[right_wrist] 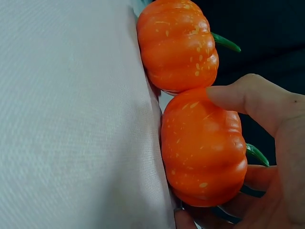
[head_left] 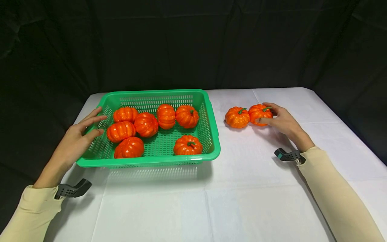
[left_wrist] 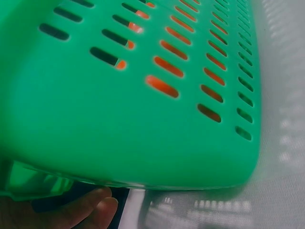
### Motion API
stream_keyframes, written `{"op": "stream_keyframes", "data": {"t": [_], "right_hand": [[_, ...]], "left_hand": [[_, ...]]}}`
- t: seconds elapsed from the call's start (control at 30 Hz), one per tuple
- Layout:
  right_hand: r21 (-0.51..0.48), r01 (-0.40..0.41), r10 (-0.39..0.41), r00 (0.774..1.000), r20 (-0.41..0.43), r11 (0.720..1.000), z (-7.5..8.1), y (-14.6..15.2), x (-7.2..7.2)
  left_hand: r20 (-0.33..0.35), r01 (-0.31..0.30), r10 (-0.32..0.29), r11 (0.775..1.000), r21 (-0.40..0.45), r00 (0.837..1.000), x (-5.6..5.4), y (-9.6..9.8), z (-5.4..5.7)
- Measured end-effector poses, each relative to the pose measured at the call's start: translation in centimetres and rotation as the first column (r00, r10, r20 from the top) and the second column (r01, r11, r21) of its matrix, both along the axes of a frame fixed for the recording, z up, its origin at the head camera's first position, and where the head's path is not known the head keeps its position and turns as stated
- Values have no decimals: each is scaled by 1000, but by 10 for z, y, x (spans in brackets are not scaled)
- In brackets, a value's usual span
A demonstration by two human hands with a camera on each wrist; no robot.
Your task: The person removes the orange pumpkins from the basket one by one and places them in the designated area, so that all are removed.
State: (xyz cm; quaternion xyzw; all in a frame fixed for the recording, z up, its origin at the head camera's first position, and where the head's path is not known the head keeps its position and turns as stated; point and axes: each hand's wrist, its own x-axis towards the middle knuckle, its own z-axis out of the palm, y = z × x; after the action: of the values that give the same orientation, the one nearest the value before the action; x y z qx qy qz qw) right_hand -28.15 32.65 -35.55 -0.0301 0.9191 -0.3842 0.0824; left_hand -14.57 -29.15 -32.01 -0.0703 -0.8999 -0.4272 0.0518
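Note:
In the head view, a green plastic basket [head_left: 148,162] with slotted sides holds several small orange pumpkins [head_left: 146,124]. My left hand [head_left: 77,137] is at the basket's left end, fingers extended at its rim; in the left wrist view the basket wall [left_wrist: 119,143] fills most of the picture and only some fingers [left_wrist: 90,210] show. To the right of the basket, two more pumpkins stand side by side, touching. My right hand [head_left: 282,121] holds the right-hand pumpkin [right_wrist: 202,152], thumb on one side and fingers curled around the other. The neighbouring pumpkin [right_wrist: 176,47] is speckled, with a green stem.
A white cloth [head_left: 193,208] covers the table, with fold lines across it. Black fabric [head_left: 193,43] hangs behind the table and at its sides. Each wrist wears a dark strapped device [head_left: 288,155].

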Motion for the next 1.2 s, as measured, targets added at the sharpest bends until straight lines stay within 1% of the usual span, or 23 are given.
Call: {"op": "stream_keyframes", "data": {"t": [0.1, 0.2, 0.3, 0.43, 0.5, 0.57, 0.67, 0.77, 0.83, 0.9, 1.03, 1.2], "right_hand": [[6, -10, 10, 1000, 15, 1000, 2, 0, 0], [-1, -4, 4, 1000, -13, 1000, 7, -1, 1], [-1, 19, -19, 996, -92, 1000, 17, -5, 6], [-23, 16, -21, 974, -228, 1000, 40, -19, 17], [-46, -17, 4, 961, -275, 999, 53, -30, 22], [-75, -59, 33, 953, -302, 995, 65, -42, 27], [-99, -108, 73, 948, -310, 989, 80, -60, 34], [-117, -160, 119, 947, -300, 980, 92, -77, 42], [-130, -201, 156, 943, -294, 971, 98, -88, 47], [-137, -248, 199, 934, -296, 959, 103, -99, 50], [-155, -342, 284, 908, -307, 927, 110, -121, 55], [-216, -455, 392, 877, -280, 864, 113, -149, 59]], "left_hand": [[1, -2, 2, 1000, -1, 1000, 0, 0, 1], [8, -6, 6, 1000, -3, 1000, 0, 0, 2], [10, -7, 7, 1000, -3, 1000, 0, 0, 2], [8, -7, 7, 1000, -6, 1000, -1, 0, 2], [8, -7, 7, 1000, -5, 1000, 0, 0, 2], [8, -6, 6, 1000, -6, 1000, 0, 0, 2], [10, -7, 7, 1000, -9, 1000, 0, 1, 2], [9, -9, 9, 1000, -11, 1000, 0, 1, 2], [5, -11, 11, 1000, -8, 1000, 0, 1, 1], [-6, -9, 9, 1000, -4, 1000, 0, 1, 0], [-15, -6, 6, 1000, 2, 1000, -1, 1, -1], [7, -11, 11, 1000, -6, 1000, 0, 1, 0]]}}
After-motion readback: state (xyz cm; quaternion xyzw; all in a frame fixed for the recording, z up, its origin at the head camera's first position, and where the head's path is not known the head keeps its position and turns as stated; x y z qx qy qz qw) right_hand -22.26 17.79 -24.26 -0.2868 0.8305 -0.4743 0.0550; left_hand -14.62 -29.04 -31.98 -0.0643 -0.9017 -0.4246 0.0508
